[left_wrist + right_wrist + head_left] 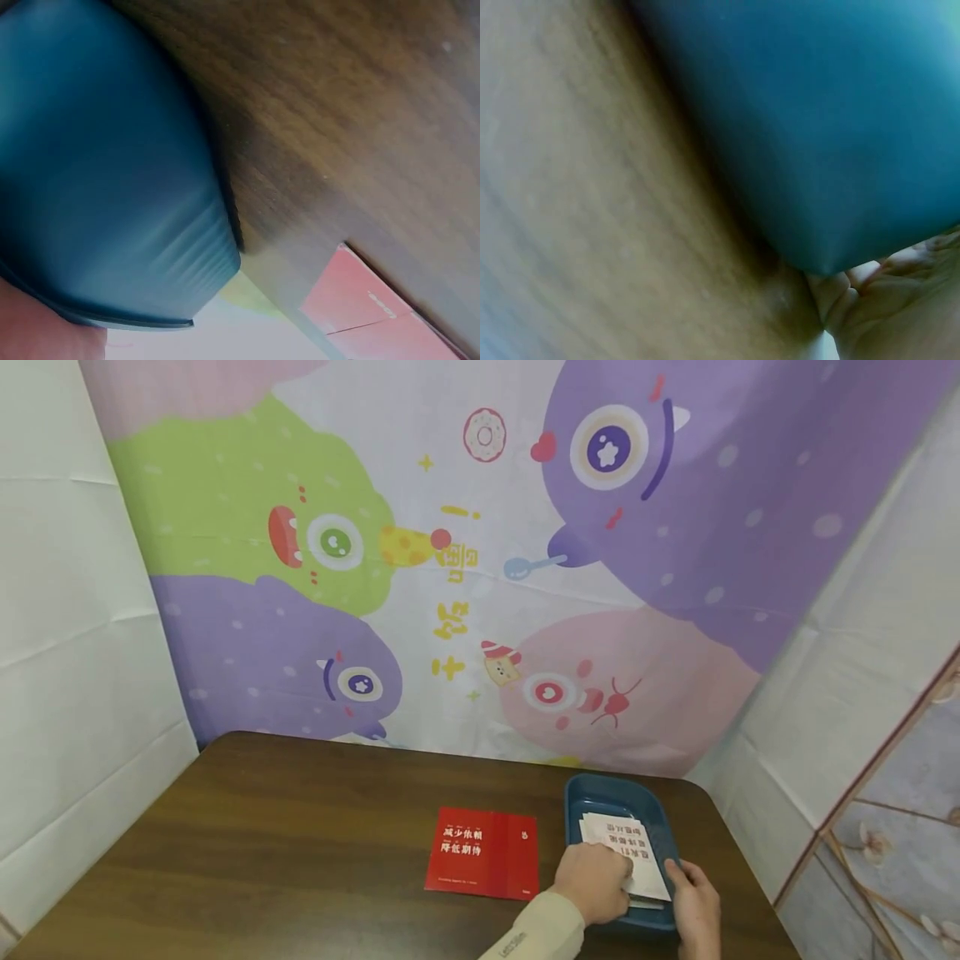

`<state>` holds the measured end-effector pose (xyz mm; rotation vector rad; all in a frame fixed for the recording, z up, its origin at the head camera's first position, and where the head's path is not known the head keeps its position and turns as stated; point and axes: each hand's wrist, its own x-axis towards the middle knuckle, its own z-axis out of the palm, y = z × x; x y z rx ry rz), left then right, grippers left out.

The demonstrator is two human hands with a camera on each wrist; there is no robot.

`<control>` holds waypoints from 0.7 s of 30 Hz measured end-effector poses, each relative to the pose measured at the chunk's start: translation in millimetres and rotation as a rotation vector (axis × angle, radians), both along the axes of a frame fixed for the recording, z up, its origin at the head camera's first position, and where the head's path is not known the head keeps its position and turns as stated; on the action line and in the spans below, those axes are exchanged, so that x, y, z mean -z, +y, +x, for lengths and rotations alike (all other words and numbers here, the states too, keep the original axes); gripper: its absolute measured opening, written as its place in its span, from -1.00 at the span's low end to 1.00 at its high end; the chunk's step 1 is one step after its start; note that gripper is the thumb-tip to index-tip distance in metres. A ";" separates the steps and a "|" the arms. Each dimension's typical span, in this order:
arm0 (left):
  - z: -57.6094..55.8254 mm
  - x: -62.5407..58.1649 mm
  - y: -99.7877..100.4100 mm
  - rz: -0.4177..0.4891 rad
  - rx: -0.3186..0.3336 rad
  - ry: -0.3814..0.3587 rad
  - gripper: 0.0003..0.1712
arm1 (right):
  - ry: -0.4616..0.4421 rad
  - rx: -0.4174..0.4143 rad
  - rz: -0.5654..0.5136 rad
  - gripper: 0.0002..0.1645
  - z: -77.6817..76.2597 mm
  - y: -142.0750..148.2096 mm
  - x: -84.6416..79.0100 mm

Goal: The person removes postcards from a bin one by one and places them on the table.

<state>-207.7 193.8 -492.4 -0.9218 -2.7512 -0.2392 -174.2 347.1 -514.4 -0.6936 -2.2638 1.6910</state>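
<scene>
A dark blue tray (666,831) stands at the right of the table, with white cards (643,875) printed with dark characters lying inside. Over the tray's near left side, my left hand (592,881) has its fingers curled at the left edge of the cards, gripping them; its fingertips are partly hidden. My right hand (697,906) holds the tray's right near rim, thumb on top and fingers along the outside. In the right wrist view, its fingers (885,292) show below the tray wall (832,150). The left wrist view shows the tray's outer wall (112,165).
Flat on the brown table (300,843), left of the tray, lies a red printed card (480,856) with white characters and a fold line. Behind the table hangs a cloth (450,485) with cartoon monsters. Pale panels (67,610) stand at both sides.
</scene>
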 end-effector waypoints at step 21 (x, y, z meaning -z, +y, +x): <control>-2.0 9.0 -13.0 0.317 0.091 0.057 -0.76 | -0.034 -0.016 -0.007 -0.19 1.3 0.2 -3.8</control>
